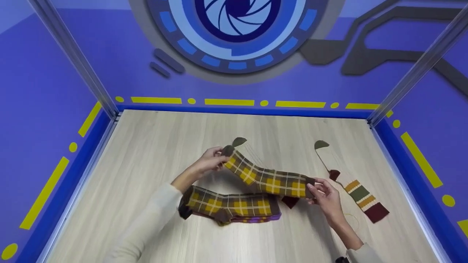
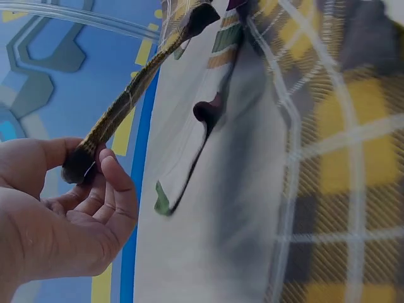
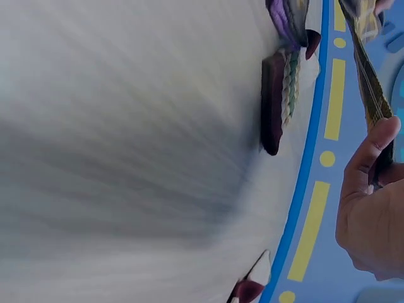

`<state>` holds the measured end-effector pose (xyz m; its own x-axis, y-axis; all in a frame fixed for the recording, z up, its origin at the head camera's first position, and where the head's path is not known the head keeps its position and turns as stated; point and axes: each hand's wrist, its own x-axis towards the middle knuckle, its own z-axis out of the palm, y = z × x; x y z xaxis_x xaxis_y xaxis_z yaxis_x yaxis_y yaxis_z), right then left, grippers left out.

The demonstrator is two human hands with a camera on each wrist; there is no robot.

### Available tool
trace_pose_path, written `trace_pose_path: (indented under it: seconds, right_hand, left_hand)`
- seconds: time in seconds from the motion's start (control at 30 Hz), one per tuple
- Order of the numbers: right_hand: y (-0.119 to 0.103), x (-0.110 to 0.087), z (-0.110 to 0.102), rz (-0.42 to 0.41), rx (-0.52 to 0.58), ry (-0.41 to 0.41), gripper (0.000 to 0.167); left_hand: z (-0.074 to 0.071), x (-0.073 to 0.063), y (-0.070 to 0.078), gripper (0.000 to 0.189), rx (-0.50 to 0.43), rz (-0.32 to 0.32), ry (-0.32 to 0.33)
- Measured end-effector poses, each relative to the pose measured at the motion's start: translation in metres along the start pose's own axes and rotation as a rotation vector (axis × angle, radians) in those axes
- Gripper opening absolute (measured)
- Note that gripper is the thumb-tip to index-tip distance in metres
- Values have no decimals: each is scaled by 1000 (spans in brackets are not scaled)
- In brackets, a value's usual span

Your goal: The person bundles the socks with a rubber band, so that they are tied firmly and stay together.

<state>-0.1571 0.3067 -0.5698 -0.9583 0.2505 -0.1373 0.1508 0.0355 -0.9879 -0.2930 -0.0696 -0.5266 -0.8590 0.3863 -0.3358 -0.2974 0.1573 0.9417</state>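
Plaid sock (image 1: 272, 182), yellow and brown with thin white lines, stretches bent between the left hand (image 1: 210, 162) and right hand (image 1: 327, 197), each pinching one end; a sock stack (image 1: 234, 206) lies near the left.

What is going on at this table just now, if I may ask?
A person is holding up a yellow-and-brown plaid sock by its ends: the left hand grips the toe, the right hand the cuff. Below it, a stack of plaid socks lies on the wooden table. A striped sock lies apart, by the person's right hand, and another striped sock is partly hidden behind the raised one.
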Motion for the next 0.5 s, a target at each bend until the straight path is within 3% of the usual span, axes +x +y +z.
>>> trace_pose_path:
  seconds: [0.23,0.5]
  right_hand:
    - [-3,-3,19,101,-5,-136,29]
    - [-2,-9,34,131,-45,-357,33]
  left_hand:
    - [-26,-40,-18,29,42,-11,2]
    - [-46,-85,-39,30,2,-32,53]
